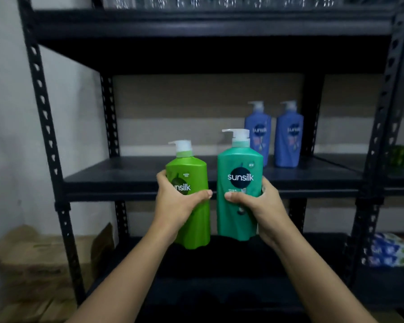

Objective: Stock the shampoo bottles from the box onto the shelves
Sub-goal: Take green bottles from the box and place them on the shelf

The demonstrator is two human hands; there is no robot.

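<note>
Black shelving [210,173] holds two blue bottles [274,136] at 2 o'clock; left hand [177,201] grasping lime bottle [191,206], right hand [259,203] grasping teal bottle [239,183], both one-handed, risk clipping the shelf edge and slipping.

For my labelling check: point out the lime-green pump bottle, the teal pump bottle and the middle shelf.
Lime-green pump bottle [196,220], head view, lower body.
Teal pump bottle [238,215], head view, lower body.
Middle shelf [126,171], head view, bare board.

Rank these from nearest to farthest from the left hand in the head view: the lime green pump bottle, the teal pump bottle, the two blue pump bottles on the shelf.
1. Lime green pump bottle: gripped in the left hand itself.
2. Teal pump bottle: just to its right, held by the right hand.
3. Two blue pump bottles: standing far back on the black metal shelf, to the right; too close to rank apart.
</note>
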